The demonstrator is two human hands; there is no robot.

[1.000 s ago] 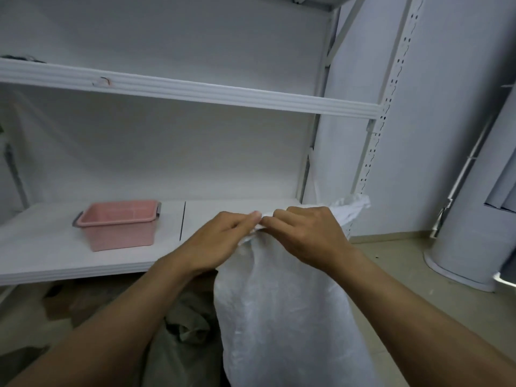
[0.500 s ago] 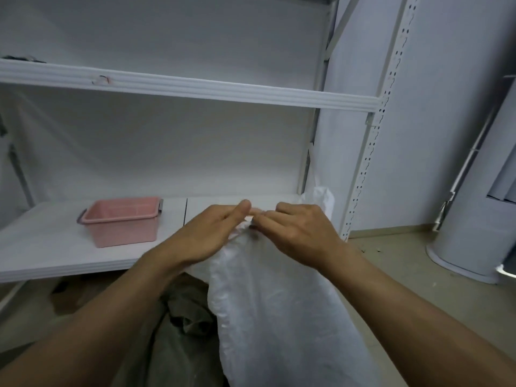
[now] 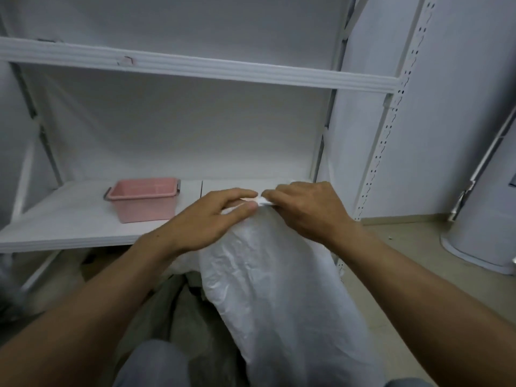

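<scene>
A large white woven sack (image 3: 279, 289) stands upright in front of me, its top edge bunched at chest height. My left hand (image 3: 212, 219) pinches that top edge between thumb and fingertips from the left. My right hand (image 3: 307, 210) grips the same edge from the right, fingers curled over it. The two hands almost touch at the fold. The sack's mouth is hidden under the hands.
A white shelf unit (image 3: 195, 71) stands behind the sack, with a pink plastic bin (image 3: 145, 202) on its lower board (image 3: 69, 224). Grey-brown bags (image 3: 178, 317) lie on the floor below. A perforated upright (image 3: 391, 121) and a white cylinder (image 3: 485, 219) are at right.
The loose flap of sack that stuck out behind my right hand has been gathered in and no longer shows. Both hands stay together on the top edge. The view has tilted down slightly.
</scene>
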